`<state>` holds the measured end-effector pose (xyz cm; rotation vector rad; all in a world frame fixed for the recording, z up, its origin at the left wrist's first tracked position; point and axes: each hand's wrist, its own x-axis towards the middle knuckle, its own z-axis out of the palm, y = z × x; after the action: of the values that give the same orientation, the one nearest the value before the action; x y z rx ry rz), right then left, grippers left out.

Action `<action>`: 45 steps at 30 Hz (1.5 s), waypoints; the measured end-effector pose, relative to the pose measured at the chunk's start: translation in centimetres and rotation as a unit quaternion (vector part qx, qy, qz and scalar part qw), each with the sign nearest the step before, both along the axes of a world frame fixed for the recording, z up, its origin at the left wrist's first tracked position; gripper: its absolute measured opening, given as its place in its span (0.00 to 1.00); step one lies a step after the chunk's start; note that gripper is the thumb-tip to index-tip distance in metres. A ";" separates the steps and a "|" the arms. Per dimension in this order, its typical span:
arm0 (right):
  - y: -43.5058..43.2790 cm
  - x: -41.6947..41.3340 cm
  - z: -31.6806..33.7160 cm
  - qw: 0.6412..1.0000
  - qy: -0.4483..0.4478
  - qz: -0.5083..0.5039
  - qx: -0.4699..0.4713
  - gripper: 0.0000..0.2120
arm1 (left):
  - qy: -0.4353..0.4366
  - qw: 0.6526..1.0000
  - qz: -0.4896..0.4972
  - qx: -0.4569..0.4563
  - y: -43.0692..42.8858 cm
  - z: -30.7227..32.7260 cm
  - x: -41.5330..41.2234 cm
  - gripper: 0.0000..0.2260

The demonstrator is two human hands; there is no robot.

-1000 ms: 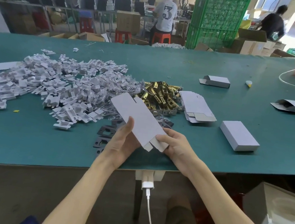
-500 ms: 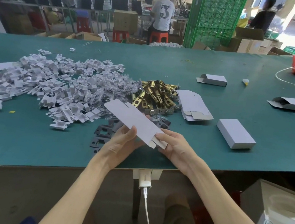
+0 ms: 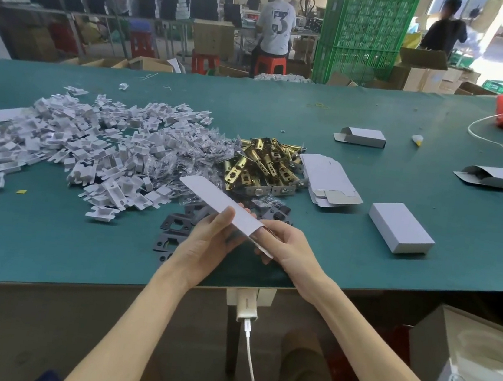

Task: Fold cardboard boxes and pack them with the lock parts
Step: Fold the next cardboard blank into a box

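Blank: white cardboard blank [image 3: 220,200] held in both hands above the near edge of the counter [image 3: 47,244], its far end pointing up-left toward the inserts [image 3: 91,145].
Left grip: left grip [image 3: 206,241] is closed on the blank's middle, thumb on the top face and fingers underneath.
Right grip: right grip [image 3: 287,245] is curled round the near end, where the blank gapes open and a flap sticks out below my fingers.
Change: a second ago I saw the blank's broad face, flat and raised in front of the latches [image 3: 259,166]. Now it sits lower and is turned more edge-on, so it looks narrower. Both grips are where they were on it.
Counter: dark plates [image 3: 176,222] lie under my left wrist. A stack of flat blanks [image 3: 327,177] lies just right of the latches, and a closed box [image 3: 401,227] further right.
Unmoved: the piles and the box lie as before.
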<state>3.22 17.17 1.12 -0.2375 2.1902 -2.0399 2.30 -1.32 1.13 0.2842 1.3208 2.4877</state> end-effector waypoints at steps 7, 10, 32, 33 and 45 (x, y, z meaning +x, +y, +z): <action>0.6 -0.1 -0.6 0.999 0.011 0.003 -0.034 0.11 | -0.040 0.997 0.066 0.007 0.1 0.1 0.2 0.31; 0.5 -0.2 -0.1 0.995 -0.034 -0.001 -0.099 0.19 | -0.055 0.995 0.081 -0.001 0.1 -0.2 0.0 0.18; 0.2 -0.3 -0.7 0.998 0.033 -0.041 -0.038 0.17 | -0.001 0.985 0.089 -0.148 1.1 -1.1 -0.3 0.19; 0.1 -0.3 -0.5 0.998 0.038 -0.037 -0.035 0.19 | -0.001 0.986 0.092 -0.142 1.3 -1.0 -0.2 0.21; 0.2 0.0 -0.4 0.995 0.059 -0.051 -0.059 0.25 | 0.048 0.984 0.112 -0.129 1.4 -1.5 -0.1 0.27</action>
<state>3.23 17.36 0.68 -0.2711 2.1929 -2.2698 2.15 0.11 -0.38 0.2065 1.7839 2.4661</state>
